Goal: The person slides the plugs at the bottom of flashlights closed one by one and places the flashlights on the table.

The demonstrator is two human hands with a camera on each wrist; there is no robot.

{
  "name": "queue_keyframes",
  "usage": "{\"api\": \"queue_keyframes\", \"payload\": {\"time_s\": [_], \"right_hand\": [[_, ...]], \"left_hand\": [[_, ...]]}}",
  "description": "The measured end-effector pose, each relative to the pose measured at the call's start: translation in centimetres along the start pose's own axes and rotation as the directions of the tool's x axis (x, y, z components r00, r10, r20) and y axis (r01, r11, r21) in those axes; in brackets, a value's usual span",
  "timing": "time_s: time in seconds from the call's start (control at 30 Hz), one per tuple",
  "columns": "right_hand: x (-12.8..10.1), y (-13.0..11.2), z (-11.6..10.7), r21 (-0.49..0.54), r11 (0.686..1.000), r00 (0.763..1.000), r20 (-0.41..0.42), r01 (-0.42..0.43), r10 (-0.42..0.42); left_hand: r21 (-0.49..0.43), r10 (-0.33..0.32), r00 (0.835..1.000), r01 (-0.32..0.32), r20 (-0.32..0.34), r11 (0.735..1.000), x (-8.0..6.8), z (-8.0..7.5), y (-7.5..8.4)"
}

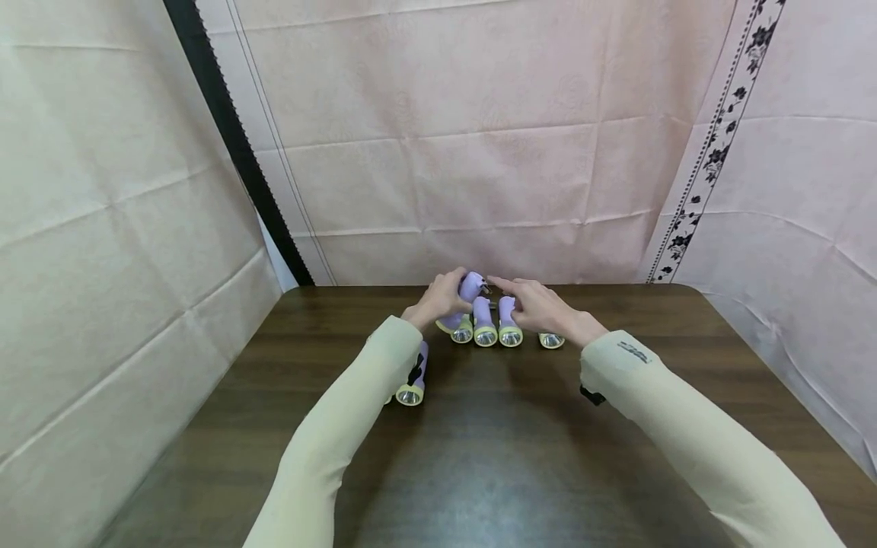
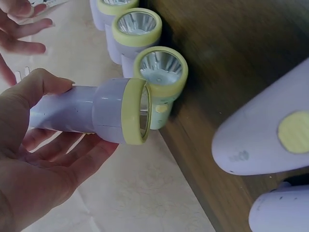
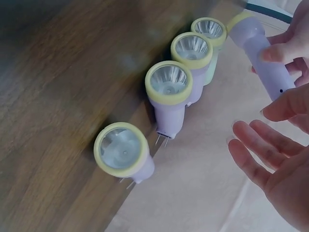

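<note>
My left hand point(image 1: 441, 299) grips a lilac flashlight point(image 2: 104, 108) with a yellow rim, its thumb on one side and fingers curled beneath. Metal plug prongs stick out of the flashlight's tail. Close to that tail, my right hand point(image 3: 285, 164) has its fingers spread and relaxed, with nothing between them; whether the thumb touches the tail I cannot tell. Below the hands stands a row of similar flashlights, lenses facing me: a greenish one point(image 1: 462, 330), a lilac one point(image 1: 485, 323) and another lilac one point(image 1: 510, 323). Under the right wrist lies one more flashlight point(image 1: 551, 340).
Nearer to me, beside the left forearm, lies another lilac flashlight point(image 1: 411, 392), with part of one more next to it. The brown wooden table point(image 1: 452, 472) ends at a pale cloth backdrop point(image 1: 438, 183). Cloth also hangs at both sides.
</note>
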State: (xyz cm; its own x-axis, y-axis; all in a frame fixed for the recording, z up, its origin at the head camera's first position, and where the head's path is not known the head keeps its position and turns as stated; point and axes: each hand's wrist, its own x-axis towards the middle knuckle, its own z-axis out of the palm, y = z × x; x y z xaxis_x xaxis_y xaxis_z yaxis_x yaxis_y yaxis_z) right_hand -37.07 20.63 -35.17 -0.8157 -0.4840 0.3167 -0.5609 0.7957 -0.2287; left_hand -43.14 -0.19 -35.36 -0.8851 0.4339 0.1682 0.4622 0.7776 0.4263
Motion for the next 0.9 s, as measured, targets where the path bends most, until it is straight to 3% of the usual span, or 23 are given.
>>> {"api": "queue_keyframes", "payload": {"time_s": [0.27,0.57,0.9], "right_hand": [[0.2,-0.5,-0.3,-0.048,0.999,1.000,-0.008,-0.008,0.007],[0.2,-1.0,-0.3,-0.054,0.998,1.000,-0.016,-0.010,0.009],[-0.1,-1.3,0.2,-0.021,1.000,1.000,0.000,-0.004,0.004]], "left_hand": [[-0.026,0.063,0.998,-0.063,-0.010,0.998,-0.4,-0.5,0.7],[-0.016,0.087,0.995,-0.088,-0.049,0.996,-0.8,-0.5,0.6],[-0.053,0.115,0.992,-0.117,-0.044,0.992,-1.2,-0.1,0.2]]}}
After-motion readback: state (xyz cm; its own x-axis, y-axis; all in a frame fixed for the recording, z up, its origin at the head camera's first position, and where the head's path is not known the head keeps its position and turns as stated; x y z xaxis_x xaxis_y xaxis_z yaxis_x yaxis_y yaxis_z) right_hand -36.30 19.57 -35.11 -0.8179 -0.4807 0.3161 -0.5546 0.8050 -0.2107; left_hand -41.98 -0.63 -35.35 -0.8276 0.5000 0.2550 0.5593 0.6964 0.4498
